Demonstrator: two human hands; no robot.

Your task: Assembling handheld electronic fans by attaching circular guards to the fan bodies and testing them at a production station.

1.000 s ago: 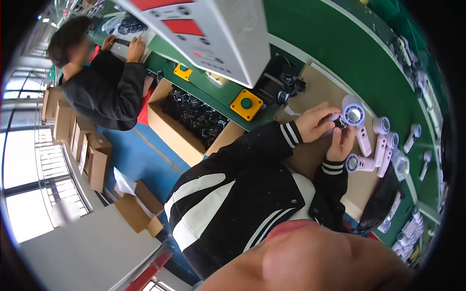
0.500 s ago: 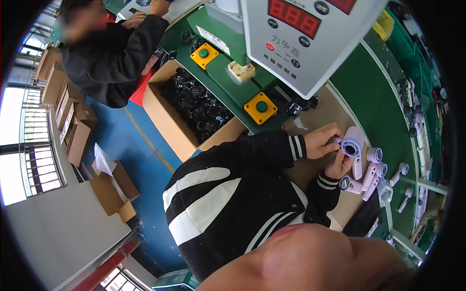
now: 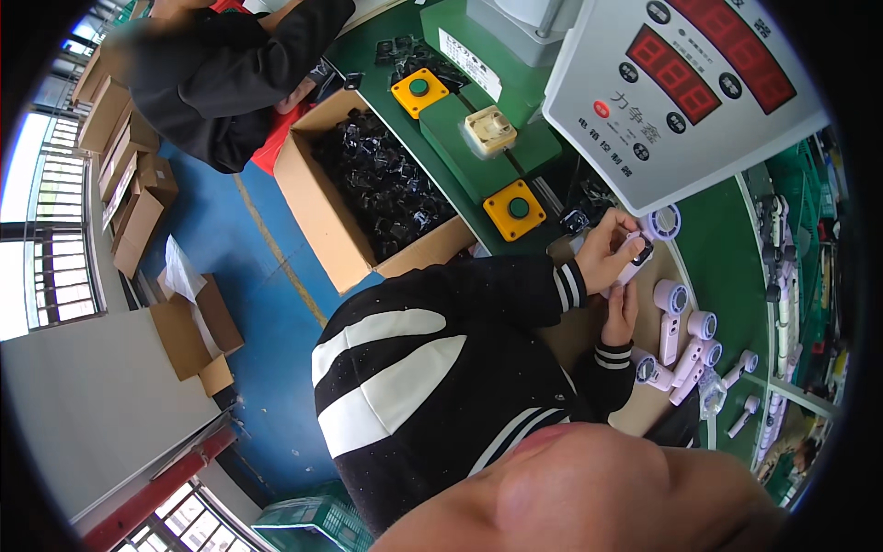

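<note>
While both hands meet over the cardboard sheet (image 3: 579, 336), the left hand (image 3: 607, 253) grips a pale fan (image 3: 644, 241), fingers wrapped round its body just below the grey panel (image 3: 685, 87). Right hand (image 3: 623, 313) pinches the fan's handle from beneath. More fans (image 3: 685, 345) lie just beside it. 2 yellow button boxes (image 3: 515, 209) sit nearby, a carton (image 3: 368, 198) of black parts alongside.

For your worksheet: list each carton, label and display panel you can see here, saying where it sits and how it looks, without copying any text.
Display panel: upper right, tilted grey-white box with red digits and round buttons.
Open brown carton: left of the green bench, full of black parts.
White label: rectangle on the green machine base, top centre.
Brown cartons: stacked at far left.
</note>
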